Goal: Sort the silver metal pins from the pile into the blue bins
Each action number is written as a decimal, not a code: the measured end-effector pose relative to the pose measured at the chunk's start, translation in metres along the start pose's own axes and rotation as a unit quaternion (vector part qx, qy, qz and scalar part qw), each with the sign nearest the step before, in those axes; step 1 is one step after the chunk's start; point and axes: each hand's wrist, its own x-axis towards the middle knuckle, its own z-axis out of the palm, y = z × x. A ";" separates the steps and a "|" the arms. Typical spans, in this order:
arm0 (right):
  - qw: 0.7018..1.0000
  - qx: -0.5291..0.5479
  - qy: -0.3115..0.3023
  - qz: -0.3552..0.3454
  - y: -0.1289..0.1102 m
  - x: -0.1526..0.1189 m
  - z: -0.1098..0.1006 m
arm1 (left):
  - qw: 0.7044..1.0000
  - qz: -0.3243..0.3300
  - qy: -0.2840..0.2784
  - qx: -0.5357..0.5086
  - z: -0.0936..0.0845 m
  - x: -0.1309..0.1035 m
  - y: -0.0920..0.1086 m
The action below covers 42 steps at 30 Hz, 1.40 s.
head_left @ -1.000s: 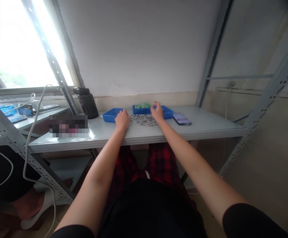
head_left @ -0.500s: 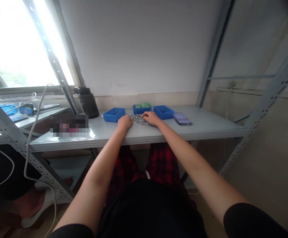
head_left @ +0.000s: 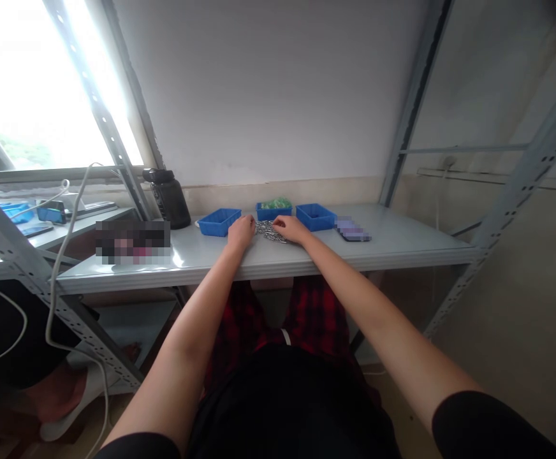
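Note:
A loose pile of small silvery metal pieces [head_left: 269, 232] lies on the grey table between my hands; they are too small to name. My left hand [head_left: 242, 231] rests at the pile's left edge with its fingers curled closed, and whatever they hold is hidden. Over the right side of the pile, my right hand [head_left: 290, 228] has its thumb and fingers pinched together, touching the pieces. A blue bin [head_left: 220, 222] stands just behind my left hand. Another blue bin [head_left: 315, 217] sits behind my right hand. Between them, a third blue bin [head_left: 274, 211] holds green material.
A dark bottle [head_left: 169, 199] stands at the back left, with a blurred-out item [head_left: 133, 243] before it. A phone [head_left: 353, 229] lies right of the bins. Metal shelf posts [head_left: 414, 95] frame the table [head_left: 402, 245]. A white cable [head_left: 58, 274] hangs at left, near another person's leg.
My left hand's fingers have lifted and turned slightly at the pile's edge. My right hand has shifted a little left over the metal pieces.

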 end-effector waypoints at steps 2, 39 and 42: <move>0.999 -0.033 -0.004 -0.021 -0.001 0.000 0.002 | 1.000 0.008 0.001 0.000 0.001 0.000 -0.001; 0.993 0.019 -0.028 0.111 -0.001 0.007 0.003 | 0.964 0.118 -0.218 -0.095 0.019 0.003 -0.004; 0.988 0.008 0.044 0.151 0.007 0.008 -0.003 | 0.967 0.116 -0.213 -0.083 0.021 0.004 -0.004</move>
